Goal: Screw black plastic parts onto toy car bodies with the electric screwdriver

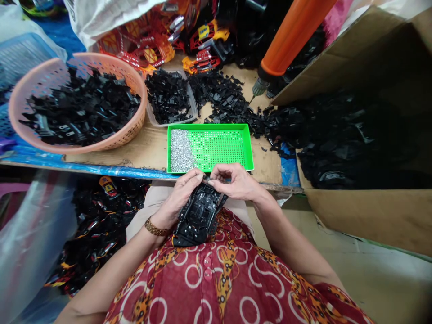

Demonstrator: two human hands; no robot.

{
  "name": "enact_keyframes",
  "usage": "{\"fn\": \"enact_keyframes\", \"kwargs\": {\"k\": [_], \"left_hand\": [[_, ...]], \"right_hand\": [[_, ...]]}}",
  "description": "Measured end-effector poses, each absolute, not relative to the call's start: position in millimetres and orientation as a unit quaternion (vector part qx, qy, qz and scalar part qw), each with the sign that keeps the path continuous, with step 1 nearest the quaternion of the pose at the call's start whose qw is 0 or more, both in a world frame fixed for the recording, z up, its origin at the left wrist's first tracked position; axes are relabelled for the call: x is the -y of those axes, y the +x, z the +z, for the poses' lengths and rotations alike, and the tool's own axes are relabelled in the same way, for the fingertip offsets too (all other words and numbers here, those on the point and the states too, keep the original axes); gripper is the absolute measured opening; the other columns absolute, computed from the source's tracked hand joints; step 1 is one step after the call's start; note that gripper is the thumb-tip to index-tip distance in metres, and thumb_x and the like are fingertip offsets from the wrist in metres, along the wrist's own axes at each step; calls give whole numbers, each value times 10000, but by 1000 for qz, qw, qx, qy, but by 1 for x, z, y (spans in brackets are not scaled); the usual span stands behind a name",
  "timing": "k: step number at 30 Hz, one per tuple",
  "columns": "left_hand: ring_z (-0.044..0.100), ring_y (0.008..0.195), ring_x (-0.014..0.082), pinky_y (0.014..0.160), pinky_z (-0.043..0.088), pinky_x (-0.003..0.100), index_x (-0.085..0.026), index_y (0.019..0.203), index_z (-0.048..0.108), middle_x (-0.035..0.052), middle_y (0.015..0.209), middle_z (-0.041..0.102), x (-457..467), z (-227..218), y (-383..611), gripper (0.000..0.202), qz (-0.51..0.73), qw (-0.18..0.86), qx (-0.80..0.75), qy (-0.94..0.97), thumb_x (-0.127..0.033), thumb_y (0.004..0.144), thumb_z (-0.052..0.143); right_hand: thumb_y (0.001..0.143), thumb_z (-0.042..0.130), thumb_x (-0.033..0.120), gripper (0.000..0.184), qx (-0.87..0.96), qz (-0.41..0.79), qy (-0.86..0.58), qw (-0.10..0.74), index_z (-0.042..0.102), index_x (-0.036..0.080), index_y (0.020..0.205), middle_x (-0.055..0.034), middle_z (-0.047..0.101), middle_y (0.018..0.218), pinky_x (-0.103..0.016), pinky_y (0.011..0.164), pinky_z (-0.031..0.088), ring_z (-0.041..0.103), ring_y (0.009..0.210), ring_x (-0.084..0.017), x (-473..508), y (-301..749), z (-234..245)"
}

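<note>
A black plastic toy-car chassis (199, 215) rests on my lap, just below the table edge. My left hand (178, 195) grips its left side, fingers curled over the top end. My right hand (234, 181) pinches at the chassis's upper end, fingertips pressed together on a small part I cannot make out. Directly beyond my hands sits a green perforated tray (219, 146) with a heap of small silver screws (180, 150) in its left part.
A pink basket (130, 130) of black plastic parts stands at left, a clear tub (170, 96) of black parts beside it. Loose black parts (229, 101) cover the back. An orange electric screwdriver (288, 38) hangs above. A cardboard box (367, 211) of black parts is at right.
</note>
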State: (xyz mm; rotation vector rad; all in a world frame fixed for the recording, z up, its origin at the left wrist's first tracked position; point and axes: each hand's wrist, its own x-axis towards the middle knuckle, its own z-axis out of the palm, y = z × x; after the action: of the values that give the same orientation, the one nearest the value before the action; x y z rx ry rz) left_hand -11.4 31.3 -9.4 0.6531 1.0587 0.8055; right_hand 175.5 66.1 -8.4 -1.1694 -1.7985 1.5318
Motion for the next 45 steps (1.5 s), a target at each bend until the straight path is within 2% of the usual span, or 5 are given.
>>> {"fn": "enact_keyframes", "kwargs": {"k": [14, 20, 25, 38, 45], "left_hand": [[465, 738, 156, 642, 422, 264, -208, 826, 603, -13, 797, 535, -28, -9, -12, 324, 352, 742, -470, 325, -526, 888, 590], [452, 745, 144, 656, 400, 250, -193, 700, 554, -12, 795, 523, -31, -28, -17, 307, 356, 735, -443, 371, -432, 856, 666], [447, 733, 148, 642, 393, 253, -199, 716, 568, -12, 771, 520, -30, -24, -16, 267, 352, 735, -451, 365, -415, 859, 632], [495, 769, 156, 695, 398, 271, -189, 831, 643, -1, 839, 590, -27, -29, -18, 250, 348, 708, -449, 421, -414, 921, 582], [474, 685, 146, 636, 368, 274, -200, 886, 615, -33, 766, 544, -26, -18, -19, 240, 324, 735, -451, 389, -405, 782, 687]], "right_hand": [[791, 638, 305, 202, 649, 600, -396, 248, 536, 184, 666, 61, 458, 586, -219, 512, 306, 373, 535, -67, -66, 175, -6], [801, 617, 311, 203, 660, 571, -404, 274, 527, 188, 667, 60, 463, 573, -219, 509, 293, 387, 530, -70, -66, 176, -9], [819, 639, 363, 252, 636, 611, -383, 275, 528, 185, 679, 65, 457, 594, -212, 502, 298, 371, 533, -63, -64, 174, -7], [812, 570, 277, 156, 706, 537, -398, 234, 513, 194, 692, 84, 406, 530, -204, 466, 265, 337, 488, -61, -61, 176, -6], [790, 566, 239, 117, 715, 524, -399, 235, 525, 191, 692, 88, 406, 533, -200, 466, 264, 335, 490, -57, -62, 176, -3]]}}
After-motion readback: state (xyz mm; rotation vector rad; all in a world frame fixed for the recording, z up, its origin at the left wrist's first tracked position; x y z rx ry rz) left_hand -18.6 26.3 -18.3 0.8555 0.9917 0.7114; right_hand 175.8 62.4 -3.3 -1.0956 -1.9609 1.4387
